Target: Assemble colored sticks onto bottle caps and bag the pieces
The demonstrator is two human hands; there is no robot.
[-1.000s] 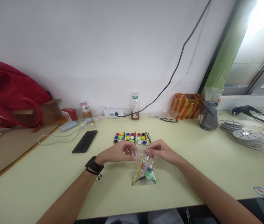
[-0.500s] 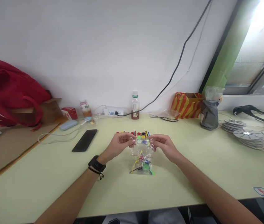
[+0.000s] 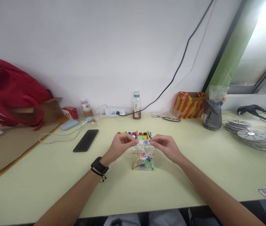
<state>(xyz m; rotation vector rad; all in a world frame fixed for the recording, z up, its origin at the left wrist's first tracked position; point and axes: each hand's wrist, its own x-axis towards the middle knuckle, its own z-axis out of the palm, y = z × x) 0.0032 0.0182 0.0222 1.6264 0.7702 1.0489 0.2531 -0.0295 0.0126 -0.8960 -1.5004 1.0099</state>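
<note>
Between my hands is a clear plastic zip bag [image 3: 144,160] with a red line across it. Inside show small coloured pieces, among them a green round one and yellow and blue bits. My left hand [image 3: 122,145] pinches the bag's upper left edge between thumb and fingers. At the upper right edge, my right hand [image 3: 165,145] pinches it the same way. Just behind the bag lie rows of small round coloured pieces [image 3: 140,134] and striped bundles of cords or strips; the bag and hands partly cover them.
A black phone [image 3: 85,140] lies left of my hands. Against the wall stand a drink bottle [image 3: 137,105], another bottle [image 3: 86,108] and a power strip [image 3: 116,111]. At right are a striped bag [image 3: 189,105], a grey bag [image 3: 212,114] and stacked grey discs [image 3: 252,138].
The bag's lower end has risen slightly, and the bag looks shorter and more bunched. My fingertips have come a little closer together along its top edge.
</note>
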